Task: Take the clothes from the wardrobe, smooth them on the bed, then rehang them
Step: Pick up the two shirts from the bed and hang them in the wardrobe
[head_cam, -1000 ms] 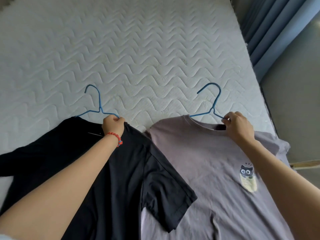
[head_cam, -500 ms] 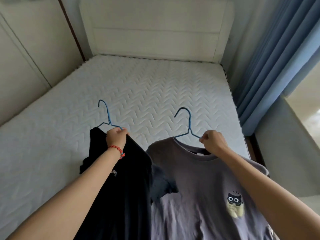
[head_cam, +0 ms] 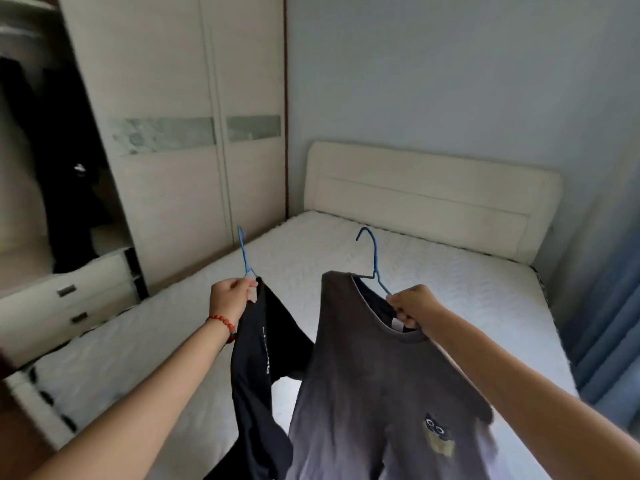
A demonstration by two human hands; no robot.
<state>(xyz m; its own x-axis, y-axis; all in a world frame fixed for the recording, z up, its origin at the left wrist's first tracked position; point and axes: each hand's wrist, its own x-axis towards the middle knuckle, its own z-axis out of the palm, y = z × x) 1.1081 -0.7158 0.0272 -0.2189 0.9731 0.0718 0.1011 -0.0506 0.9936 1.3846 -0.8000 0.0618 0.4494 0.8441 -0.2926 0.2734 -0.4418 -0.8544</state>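
While both arms reach out over the bed [head_cam: 450, 292], each hand grips a hanger with a shirt on it, lifted clear of the mattress. The left hand [head_cam: 231, 299], with a red bead bracelet [head_cam: 223, 323] at its wrist, is closed in a fist around the neck of a blue hanger [head_cam: 243, 251]; from it hangs the black T-shirt [head_cam: 261, 368], folded narrow and turned edge-on, with pale lettering down one side. The right hand [head_cam: 414, 308] is closed on the shoulder wire of a second blue hanger [head_cam: 374, 258] together with the collar of the grey T-shirt [head_cam: 374, 393], which hangs spread open and shows a small cat print near its lower right. At the far left stands the wardrobe [head_cam: 180, 174], its left section open and dark inside, with drawers [head_cam: 69, 306] below. A cream headboard [head_cam: 429, 199] lies at the far end, blue curtains [head_cam: 609, 323] to the right
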